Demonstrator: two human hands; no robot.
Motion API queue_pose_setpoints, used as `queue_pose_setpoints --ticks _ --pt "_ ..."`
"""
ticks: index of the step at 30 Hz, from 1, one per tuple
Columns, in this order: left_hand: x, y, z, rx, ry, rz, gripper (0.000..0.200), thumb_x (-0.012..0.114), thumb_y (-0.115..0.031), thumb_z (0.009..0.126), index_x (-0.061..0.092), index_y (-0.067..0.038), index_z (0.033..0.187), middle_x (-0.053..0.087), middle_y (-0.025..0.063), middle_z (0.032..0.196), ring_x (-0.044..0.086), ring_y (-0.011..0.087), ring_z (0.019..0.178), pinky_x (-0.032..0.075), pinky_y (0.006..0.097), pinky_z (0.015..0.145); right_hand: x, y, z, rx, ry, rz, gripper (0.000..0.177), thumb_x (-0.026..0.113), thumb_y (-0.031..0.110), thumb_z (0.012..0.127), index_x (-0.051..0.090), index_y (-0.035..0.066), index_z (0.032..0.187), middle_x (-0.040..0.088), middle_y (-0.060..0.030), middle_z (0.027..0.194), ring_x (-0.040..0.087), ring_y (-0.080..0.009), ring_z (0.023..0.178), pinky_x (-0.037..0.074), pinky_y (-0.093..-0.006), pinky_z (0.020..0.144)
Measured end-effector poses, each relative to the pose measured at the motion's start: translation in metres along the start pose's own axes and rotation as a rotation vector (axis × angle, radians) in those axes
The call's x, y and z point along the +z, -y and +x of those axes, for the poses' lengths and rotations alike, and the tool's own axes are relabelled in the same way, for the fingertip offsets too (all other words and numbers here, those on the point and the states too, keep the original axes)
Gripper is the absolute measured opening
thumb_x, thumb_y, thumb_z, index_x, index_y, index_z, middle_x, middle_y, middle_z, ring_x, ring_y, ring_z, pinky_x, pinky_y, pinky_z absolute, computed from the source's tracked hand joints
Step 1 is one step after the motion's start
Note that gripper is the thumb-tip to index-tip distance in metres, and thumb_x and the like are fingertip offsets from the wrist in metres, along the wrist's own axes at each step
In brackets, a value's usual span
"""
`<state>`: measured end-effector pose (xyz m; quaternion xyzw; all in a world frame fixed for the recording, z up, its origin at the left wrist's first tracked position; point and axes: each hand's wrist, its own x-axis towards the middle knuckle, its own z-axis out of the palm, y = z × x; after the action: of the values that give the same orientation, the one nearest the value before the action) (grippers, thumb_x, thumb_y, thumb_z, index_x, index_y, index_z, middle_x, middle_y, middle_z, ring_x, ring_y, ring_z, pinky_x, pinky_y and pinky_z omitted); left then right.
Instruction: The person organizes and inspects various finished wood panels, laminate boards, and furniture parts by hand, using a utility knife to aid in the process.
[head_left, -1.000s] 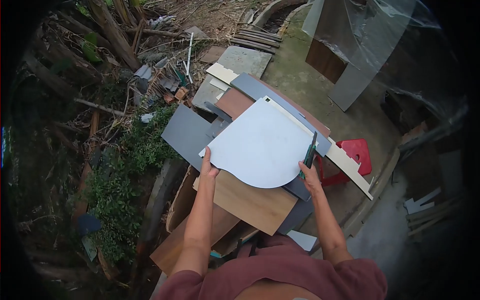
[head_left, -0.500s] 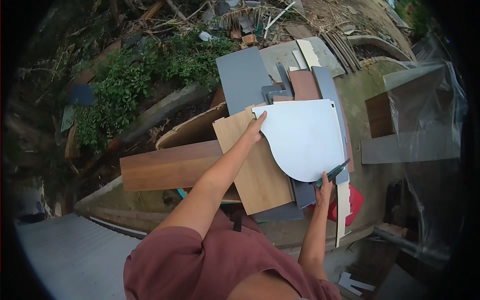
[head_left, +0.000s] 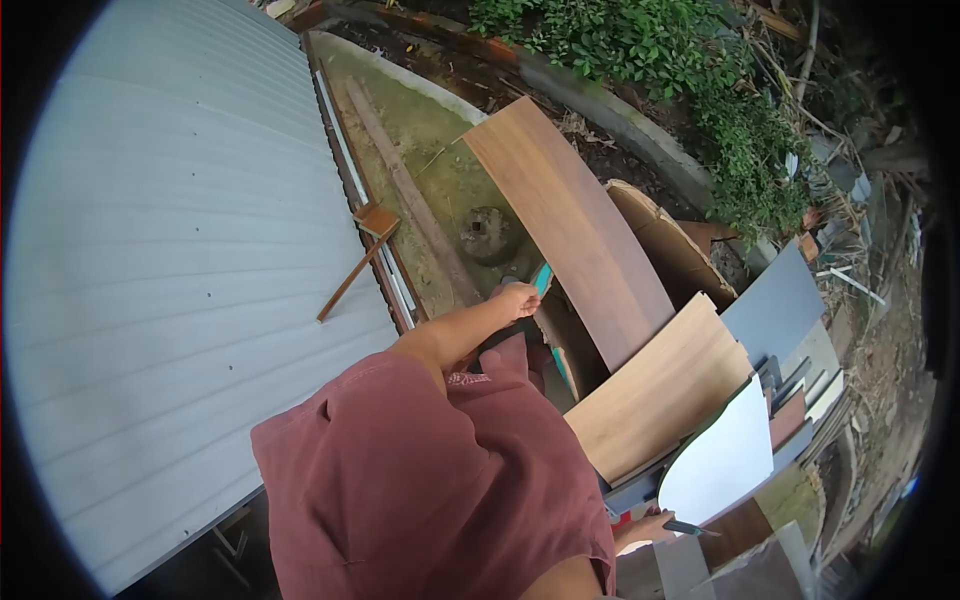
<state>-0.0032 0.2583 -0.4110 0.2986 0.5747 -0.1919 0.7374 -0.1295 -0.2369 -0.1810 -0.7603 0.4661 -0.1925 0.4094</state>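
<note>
My left hand [head_left: 517, 299] is closed in a loose fist, with nothing showing in it. It overlaps the teal edge [head_left: 543, 279] of a box below in this view. My right hand [head_left: 648, 530] grips a slim dark green hand tool [head_left: 684, 527] with a thin pointed end, right at the near edge of a white board [head_left: 720, 455] with one rounded side. This board rests on a stack of panels. Beside it lies a light wood panel [head_left: 655, 390], and a longer brown wood panel [head_left: 570, 215] slants away past my left hand.
A corrugated metal roof [head_left: 180, 260] fills the left side, with a wooden-handled tool [head_left: 372, 240] at its edge. A round concrete piece [head_left: 487, 233] sits on mossy ground. Grey panels [head_left: 775, 305], cardboard [head_left: 665, 235] and a low kerb [head_left: 620, 130] stand beyond, before leafy plants [head_left: 600, 45].
My left hand has let go of the white board and moved away to the left. My view has turned left toward the metal roof. The right hand keeps the green tool.
</note>
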Motion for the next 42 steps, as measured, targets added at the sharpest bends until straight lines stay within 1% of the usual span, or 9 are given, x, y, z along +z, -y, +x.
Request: queue_pose_setpoints --ticks 2,7,10,14,16,19,23,34,42 --pt "-0.056 -0.036 -0.012 0.036 -0.071 -0.172 0.015 0.058 -0.007 0.087 0.053 -0.010 0.073 0.051 0.0020 0.058 0.046 0.0134 0.047 0.035 0.0270 0.042 0.042 0.037 -0.026 -0.066 0.187 -0.143 0.046 0.052 0.031 0.089 0.044 -0.007 0.114 0.048 -0.0104 0.083 0.047 -0.0185 0.070 0.043 -0.0320 0.063" --pt "-0.087 -0.093 -0.062 -0.007 -0.018 -0.196 0.020 0.053 -0.023 0.094 0.052 -0.007 0.082 0.037 -0.0044 0.057 0.031 0.0066 0.045 0.023 0.0217 0.041 0.159 0.120 -0.114 -0.101 0.668 -0.181 0.044 0.053 0.027 0.091 0.046 -0.005 0.119 0.051 -0.0077 0.083 0.047 -0.0161 0.066 0.042 -0.0299 0.062" --pt "-0.076 -0.110 -0.088 0.117 0.069 0.005 0.026 0.052 -0.029 0.094 0.051 -0.006 0.082 0.037 -0.0044 0.057 0.030 0.0067 0.045 0.023 0.0218 0.041 0.200 0.140 -0.155 -0.221 0.842 -0.398 0.039 0.056 0.025 0.089 0.050 0.001 0.119 0.058 -0.0107 0.088 0.054 -0.0199 0.067 0.045 -0.0315 0.064" --pt "-0.062 -0.121 -0.097 0.199 0.057 0.241 0.035 0.052 -0.035 0.093 0.053 -0.006 0.073 0.041 -0.0024 0.054 0.037 0.0084 0.046 0.030 0.0226 0.040 0.223 0.143 -0.182 -0.338 0.939 -0.563 0.039 0.060 0.025 0.086 0.052 0.004 0.118 0.064 -0.0209 0.097 0.063 -0.0324 0.091 0.047 -0.0377 0.078" --pt "-0.059 -0.129 -0.097 0.205 0.050 0.394 0.025 0.051 -0.025 0.089 0.056 -0.006 0.073 0.047 -0.0012 0.056 0.043 0.0090 0.048 0.035 0.0232 0.043 0.227 0.128 -0.182 -0.416 0.899 -0.535 0.041 0.061 0.029 0.085 0.053 0.004 0.116 0.063 -0.0170 0.086 0.062 -0.0285 0.080 0.047 -0.0357 0.073" --pt "-0.053 -0.141 -0.096 0.223 0.138 0.459 0.011 0.053 -0.015 0.086 0.058 -0.006 0.084 0.054 0.0004 0.065 0.050 0.0099 0.052 0.042 0.0244 0.047 0.230 0.130 -0.184 -0.271 0.881 -0.478 0.041 0.061 0.028 0.085 0.052 0.003 0.116 0.063 -0.0197 0.090 0.062 -0.0320 0.085 0.047 -0.0369 0.076" --pt "-0.030 -0.156 -0.079 0.224 0.205 0.669 0.020 0.051 -0.007 0.084 0.057 -0.007 0.103 0.056 0.0011 0.076 0.053 0.0099 0.058 0.046 0.0239 0.053 0.223 0.142 -0.187 -0.149 0.722 -0.411 0.041 0.063 0.024 0.084 0.051 0.000 0.116 0.062 -0.0229 0.099 0.060 -0.0375 0.093 0.047 -0.0417 0.079" --pt "0.124 -0.181 -0.077 0.168 0.575 1.488 0.023 0.052 -0.008 0.082 0.055 -0.009 0.105 0.055 -0.0002 0.077 0.053 0.0091 0.061 0.046 0.0237 0.053 0.195 0.072 -0.246 0.223 0.296 0.007 0.047 0.062 0.026 0.082 0.048 0.002 0.120 0.057 -0.0217 0.108 0.056 -0.0348 0.103 0.043 -0.0409 0.088" --pt "0.177 -0.121 -0.107 0.161 0.674 1.772 0.017 0.051 -0.016 0.087 0.055 -0.010 0.102 0.052 -0.0021 0.068 0.052 0.0090 0.054 0.045 0.0237 0.053 0.146 0.035 -0.280 0.386 0.209 -0.028 0.044 0.062 0.026 0.083 0.051 0.002 0.119 0.056 -0.0220 0.109 0.053 -0.0366 0.105 0.042 -0.0422 0.090"
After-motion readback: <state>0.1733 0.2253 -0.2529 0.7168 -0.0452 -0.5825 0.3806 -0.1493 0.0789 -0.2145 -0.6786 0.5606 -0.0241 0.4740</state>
